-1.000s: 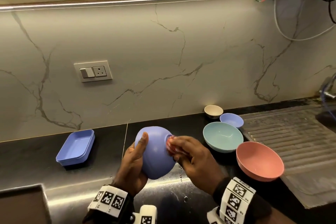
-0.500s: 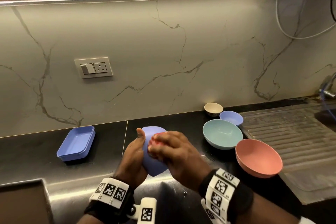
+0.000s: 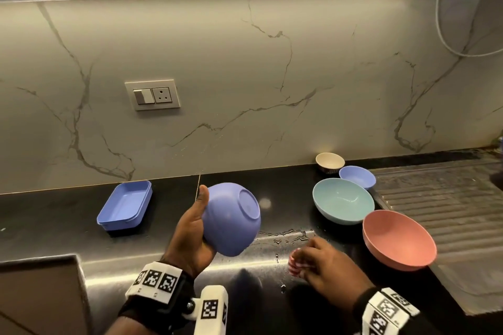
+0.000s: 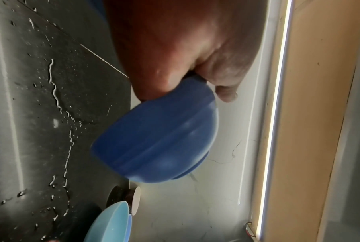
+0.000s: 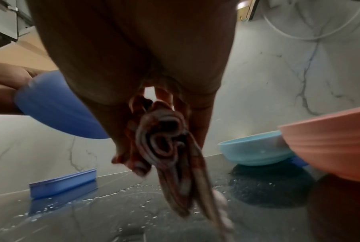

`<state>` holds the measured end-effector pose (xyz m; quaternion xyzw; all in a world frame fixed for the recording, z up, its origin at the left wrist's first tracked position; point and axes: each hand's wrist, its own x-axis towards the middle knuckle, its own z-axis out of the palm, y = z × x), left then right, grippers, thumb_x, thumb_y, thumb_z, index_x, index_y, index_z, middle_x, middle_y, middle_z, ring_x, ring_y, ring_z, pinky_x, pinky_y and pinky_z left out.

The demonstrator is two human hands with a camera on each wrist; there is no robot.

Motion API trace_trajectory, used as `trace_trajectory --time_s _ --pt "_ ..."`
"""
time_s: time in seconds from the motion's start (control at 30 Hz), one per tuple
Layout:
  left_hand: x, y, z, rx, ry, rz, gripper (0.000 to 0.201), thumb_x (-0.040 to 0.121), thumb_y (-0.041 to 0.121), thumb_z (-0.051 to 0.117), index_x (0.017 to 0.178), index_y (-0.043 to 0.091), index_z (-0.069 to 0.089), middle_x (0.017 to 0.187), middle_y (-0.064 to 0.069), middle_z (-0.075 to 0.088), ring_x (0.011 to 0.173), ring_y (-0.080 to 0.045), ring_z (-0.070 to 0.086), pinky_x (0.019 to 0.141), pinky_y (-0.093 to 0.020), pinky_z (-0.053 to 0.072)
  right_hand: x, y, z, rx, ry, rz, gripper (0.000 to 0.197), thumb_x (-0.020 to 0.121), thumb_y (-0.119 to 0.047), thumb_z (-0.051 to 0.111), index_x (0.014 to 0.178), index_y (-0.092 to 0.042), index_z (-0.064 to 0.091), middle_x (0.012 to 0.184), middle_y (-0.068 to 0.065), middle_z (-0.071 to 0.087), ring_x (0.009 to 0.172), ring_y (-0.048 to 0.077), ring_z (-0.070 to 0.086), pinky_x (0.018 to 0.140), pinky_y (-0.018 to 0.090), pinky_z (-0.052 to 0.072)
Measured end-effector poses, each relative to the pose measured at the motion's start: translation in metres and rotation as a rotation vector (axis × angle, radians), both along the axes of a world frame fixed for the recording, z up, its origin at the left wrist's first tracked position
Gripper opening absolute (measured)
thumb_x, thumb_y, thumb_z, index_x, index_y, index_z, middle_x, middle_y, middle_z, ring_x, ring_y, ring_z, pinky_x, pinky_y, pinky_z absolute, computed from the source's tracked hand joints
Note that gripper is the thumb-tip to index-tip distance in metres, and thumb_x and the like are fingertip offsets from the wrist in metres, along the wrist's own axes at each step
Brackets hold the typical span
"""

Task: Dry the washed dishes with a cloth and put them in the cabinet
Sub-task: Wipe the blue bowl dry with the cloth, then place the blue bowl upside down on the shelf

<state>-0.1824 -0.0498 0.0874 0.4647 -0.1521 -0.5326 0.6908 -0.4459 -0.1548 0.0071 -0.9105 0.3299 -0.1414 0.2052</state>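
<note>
so the left hand (image 3: 190, 236) has the blue bowl (image 3: 231, 219) up off the counter, tipped so its base faces up and toward the camera. thumb sits up on the outer wall near the rim, and the rest of the fingers seem to wrap round the far side or inside, can't really see them. my guess is it's turned like that so the outside and the foot ring can be checked or wiped, and any drips run off.

the right hand (image 3: 330, 264) is lower and to the right of the bowl, well apart from it, down close to the wet steel counter (image 3: 272, 275). its fingers are curled tight round a bunched red and white striped cloth (image 3: 295, 266); in the wrist view the cloth (image 5: 164, 147) hangs out below the fingers in a crumpled wad. probably regripping it, or about to set it down, can't tell which.

just right of the cloth hand sits the pink bowl (image 3: 398, 239), and beyond that hand the teal bowl (image 3: 343, 200), a small blue bowl (image 3: 357, 176) and a little cream bowl (image 3: 330, 162), all upright, presumably waiting their turn. off to the left of the bowl hand there's a blue tray (image 3: 124, 205) by the wall.

no cabinet in view, so the putting away part hasn't started for this bowl.
</note>
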Motion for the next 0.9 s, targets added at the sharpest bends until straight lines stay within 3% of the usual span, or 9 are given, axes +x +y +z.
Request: trace_trajectory --time_s 0.07,0.17,0.27,0.33,0.43,0.5,0.7,0.8,0.9 --pt "-0.002 0.001 -0.004 0.007 -0.030 -0.005 0.060 0.084 0.051 0.060 0.135 0.018 0.056 0.127 -0.015 0.068 0.115 -0.040 0.065 0.083 -0.052 0.057 -0.004 0.000 -0.003 0.009 0.109 -0.018 0.032 0.083 -0.031 0.064 0.115 -0.036 0.064 0.112 -0.019 0.053 0.101 0.004 0.060 0.088 0.021 0.049" --pt "-0.005 0.000 -0.006 0.000 -0.116 0.004 0.055 0.079 0.036 0.068 0.129 0.015 0.060 0.123 -0.015 0.069 0.110 -0.038 0.065 0.079 -0.047 0.058 -0.006 0.002 -0.009 0.001 0.207 -0.035 0.034 0.084 -0.031 0.060 0.117 -0.036 0.063 0.113 -0.018 0.055 0.107 0.007 0.059 0.089 0.024 0.050" --pt "-0.008 0.000 -0.007 -0.007 -0.217 -0.009 0.053 0.079 0.036 0.073 0.125 0.015 0.063 0.120 -0.014 0.070 0.110 -0.037 0.065 0.079 -0.046 0.057 -0.005 0.002 -0.001 0.055 0.251 -0.043 0.042 0.084 -0.028 0.057 0.125 -0.038 0.060 0.115 -0.021 0.054 0.116 0.005 0.054 0.097 0.021 0.046" --pt "-0.007 -0.001 -0.009 -0.006 -0.283 -0.027 0.058 0.077 0.043 0.080 0.125 0.014 0.064 0.119 -0.013 0.071 0.111 -0.037 0.065 0.081 -0.046 0.057 0.000 -0.002 0.012 0.124 0.152 -0.065 0.047 0.085 -0.035 0.063 0.131 -0.038 0.057 0.121 -0.022 0.055 0.117 -0.002 0.053 0.101 0.017 0.042" --pt "-0.007 -0.004 -0.008 -0.017 -0.341 -0.060 0.061 0.075 0.045 0.076 0.125 0.013 0.065 0.120 -0.014 0.070 0.111 -0.038 0.066 0.081 -0.045 0.058 0.015 -0.007 0.040 0.246 -0.186 -0.117 0.056 0.080 -0.045 0.077 0.131 -0.036 0.057 0.110 -0.018 0.065 0.100 -0.003 0.061 0.090 0.016 0.049" --pt "-0.010 -0.006 -0.004 -0.020 -0.359 -0.067 0.059 0.075 0.045 0.076 0.125 0.014 0.065 0.119 -0.013 0.071 0.110 -0.036 0.067 0.080 -0.043 0.057 0.028 -0.007 0.059 0.317 -0.334 -0.120 0.060 0.077 -0.049 0.079 0.131 -0.036 0.056 0.109 -0.016 0.066 0.099 -0.002 0.063 0.088 0.017 0.050" --pt "-0.015 -0.006 0.014 -0.073 -0.358 -0.112 0.053 0.082 0.042 0.071 0.126 0.014 0.064 0.119 -0.014 0.071 0.108 -0.037 0.069 0.087 -0.049 0.058 0.054 -0.006 0.085 0.498 -0.399 -0.011 0.097 0.061 -0.078 0.072 0.144 -0.041 0.037 0.139 -0.014 0.051 0.123 0.008 0.054 0.105 0.037 0.048" --pt "-0.018 -0.007 0.029 -0.142 -0.347 -0.118 0.045 0.080 0.038 0.069 0.119 0.014 0.071 0.116 -0.016 0.072 0.106 -0.037 0.069 0.090 -0.052 0.056 0.061 -0.011 0.092 0.621 -0.510 0.018 0.093 0.059 -0.073 0.079 0.138 -0.047 0.038 0.140 -0.016 0.051 0.125 0.009 0.055 0.105 0.040 0.049" --pt "-0.016 -0.010 0.047 -0.200 -0.356 -0.095 0.042 0.077 0.036 0.071 0.111 0.014 0.076 0.113 -0.018 0.073 0.105 -0.038 0.070 0.090 -0.051 0.056 0.064 -0.015 0.109 0.690 -0.597 0.045 0.091 0.056 -0.066 0.086 0.134 -0.043 0.046 0.133 -0.013 0.059 0.118 0.010 0.062 0.101 0.041 0.052"
